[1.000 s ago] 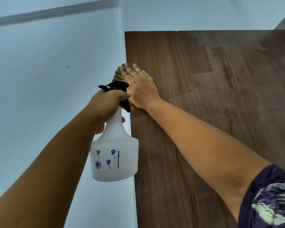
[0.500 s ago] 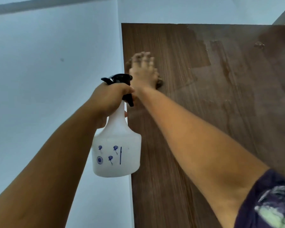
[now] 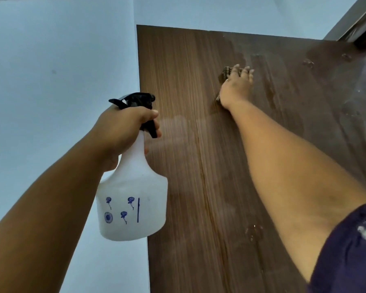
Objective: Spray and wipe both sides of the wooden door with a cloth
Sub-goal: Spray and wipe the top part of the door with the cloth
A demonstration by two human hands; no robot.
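Note:
The dark wooden door [image 3: 188, 81] fills the middle and right of the head view, seen from below, with wet streaks across its upper right part. My right hand [image 3: 237, 89] presses a checked cloth [image 3: 226, 72] flat against the door high up; only the cloth's edges show past the fingers and at the wrist. My left hand [image 3: 125, 127] grips the neck of a white spray bottle [image 3: 133, 199] with a black trigger head, held beside the door's left edge. A faint mist hangs in front of the door near the nozzle.
A pale blue wall [image 3: 51, 60] lies left of the door. The dark door frame [image 3: 359, 22] shows at the top right corner. Small knobs or marks [image 3: 307, 63] sit on the door's upper right area.
My right hand with the cloth has slid rightwards and up across the door, away from its left edge. The bottle has stayed near the edge, and mist now shows by the nozzle.

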